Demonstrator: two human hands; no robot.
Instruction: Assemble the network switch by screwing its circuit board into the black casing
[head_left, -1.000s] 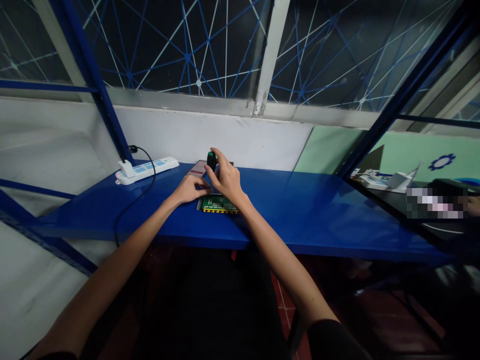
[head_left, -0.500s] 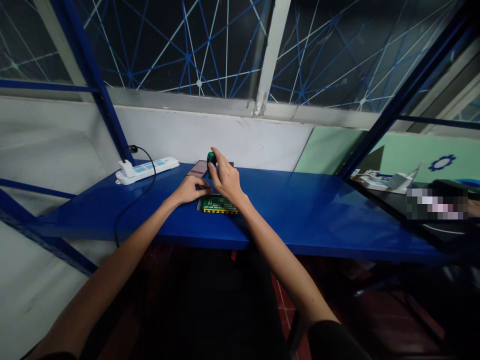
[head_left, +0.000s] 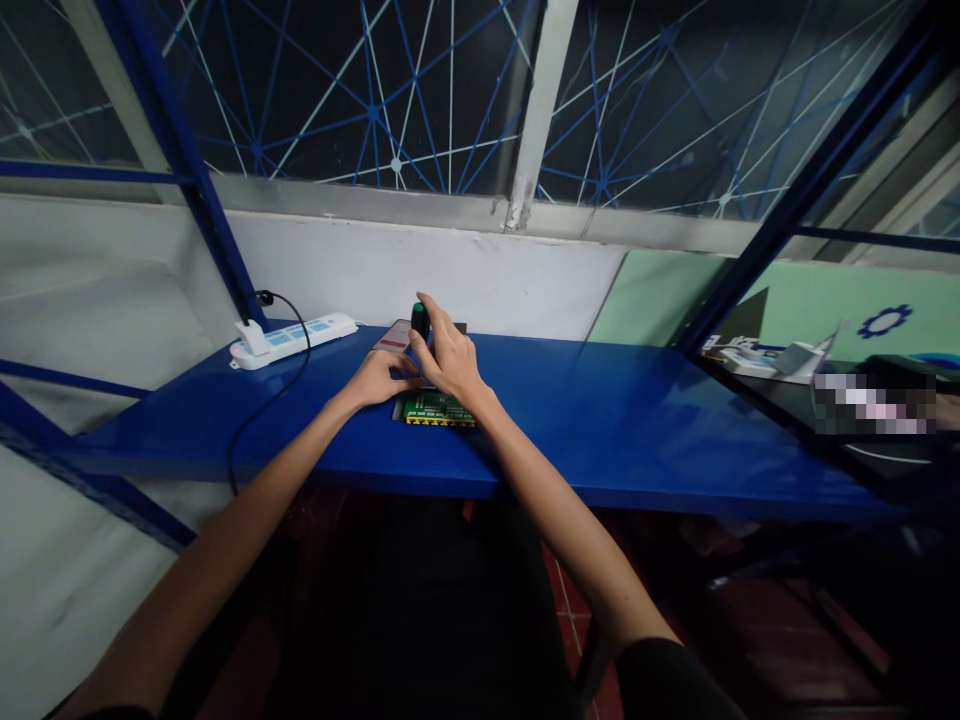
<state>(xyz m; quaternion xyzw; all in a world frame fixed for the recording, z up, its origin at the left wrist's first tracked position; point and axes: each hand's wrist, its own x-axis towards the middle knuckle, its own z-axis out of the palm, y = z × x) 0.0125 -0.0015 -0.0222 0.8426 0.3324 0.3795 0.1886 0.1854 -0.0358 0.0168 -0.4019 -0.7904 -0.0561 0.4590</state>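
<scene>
My right hand (head_left: 452, 362) is closed around the green and black handle of a screwdriver (head_left: 419, 320), which stands nearly upright. Below it lies a green circuit board (head_left: 439, 404) with a row of yellow-edged ports along its front side. Just left of the screwdriver, my left hand (head_left: 375, 378) has thumb and fingers brought together low over the board's left part. What those fingertips pinch is too small to make out. The screwdriver's tip is hidden between the two hands. Behind my left hand, a phone (head_left: 393, 337) with a lit screen lies on the table.
The blue table (head_left: 600, 420) runs along a white wall under windows. A white power strip (head_left: 295, 340) with a plugged-in adapter and black cable (head_left: 279, 388) is at the left. Papers (head_left: 795, 361) and a dark surface are at the right, with part of another person's hand (head_left: 946, 413).
The screwdriver handle has turned slightly in my right hand, whose fingers have shifted a little around it. My left hand stays in nearly the same place, and the board has not visibly moved.
</scene>
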